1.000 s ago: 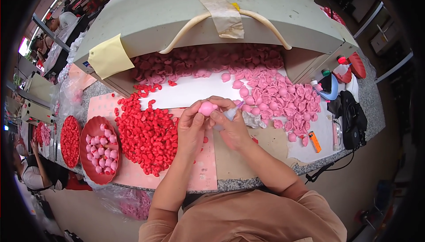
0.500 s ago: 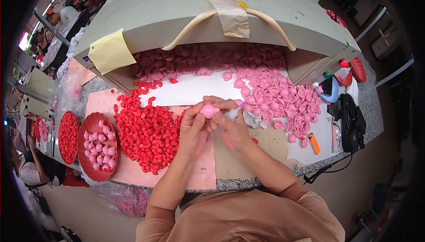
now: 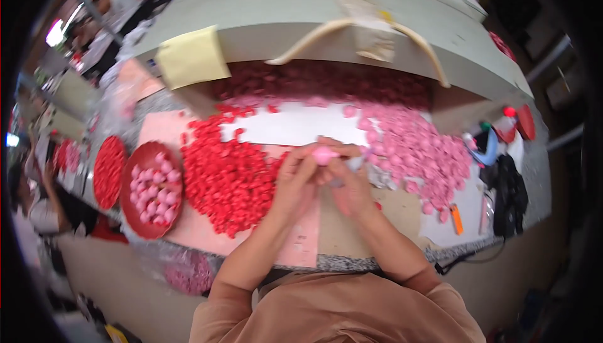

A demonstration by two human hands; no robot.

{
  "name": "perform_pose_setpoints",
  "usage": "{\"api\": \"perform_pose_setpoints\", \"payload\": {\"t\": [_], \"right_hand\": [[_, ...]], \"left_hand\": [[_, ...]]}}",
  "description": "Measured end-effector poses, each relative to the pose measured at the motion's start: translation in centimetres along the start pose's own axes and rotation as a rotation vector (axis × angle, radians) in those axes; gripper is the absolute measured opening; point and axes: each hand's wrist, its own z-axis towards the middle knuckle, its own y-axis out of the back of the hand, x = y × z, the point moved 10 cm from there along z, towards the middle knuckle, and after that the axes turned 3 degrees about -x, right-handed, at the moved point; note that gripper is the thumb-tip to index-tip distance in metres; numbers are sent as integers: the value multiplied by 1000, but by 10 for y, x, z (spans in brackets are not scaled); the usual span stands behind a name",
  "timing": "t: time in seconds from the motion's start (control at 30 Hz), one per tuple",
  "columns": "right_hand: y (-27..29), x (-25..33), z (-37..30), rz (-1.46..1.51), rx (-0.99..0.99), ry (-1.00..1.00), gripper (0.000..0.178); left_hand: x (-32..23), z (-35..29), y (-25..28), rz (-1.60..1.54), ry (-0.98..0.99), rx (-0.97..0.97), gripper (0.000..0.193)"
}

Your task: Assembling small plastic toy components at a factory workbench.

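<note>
At the middle of the bench my left hand pinches a small round pink plastic piece between closed fingers. My right hand is closed beside it, its thumb and fingertips against the same piece. A pale squeeze bottle with a thin lilac tip sits in the right hand's fingers, blurred and partly covered. To the left of my hands spreads a heap of small red plastic pieces. Right of them lies a heap of pink shell-like pieces.
A grey metal hood stands over the back, pink pieces beneath it. At left are a red bowl of pink-and-red pieces and a red-filled tray. An orange lighter and a black bag lie right. People work far left.
The view has shifted and blurred, so the bench appears farther right. Both hands still hold the pink piece and bottle; the bottle's tip now points more to the right.
</note>
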Motion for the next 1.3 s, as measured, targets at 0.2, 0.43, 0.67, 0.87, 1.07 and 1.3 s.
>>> {"api": "perform_pose_setpoints", "payload": {"t": [0.2, 0.43, 0.67, 0.87, 1.07, 1.3], "right_hand": [[31, 12, -2, -167, -144, 92, 19], [11, 18, -3, -216, -148, 116, 30], [33, 41, -21, -650, -138, 94, 34], [37, 22, -29, -724, -11, -49, 24], [47, 39, -33, -835, 47, 88, 14], [36, 38, -32, -940, 132, 135, 34]], "left_hand": [[-3, 9, -30, 358, -156, 133, 31], [-67, 2, -1, 549, -260, -17, 26], [-220, -61, 71, 1623, -793, -502, 23], [-305, -137, 148, 2073, -614, -834, 22], [-187, -15, 24, 1822, -756, -212, 29], [-60, 102, -49, 1638, -567, 224, 35]]}}
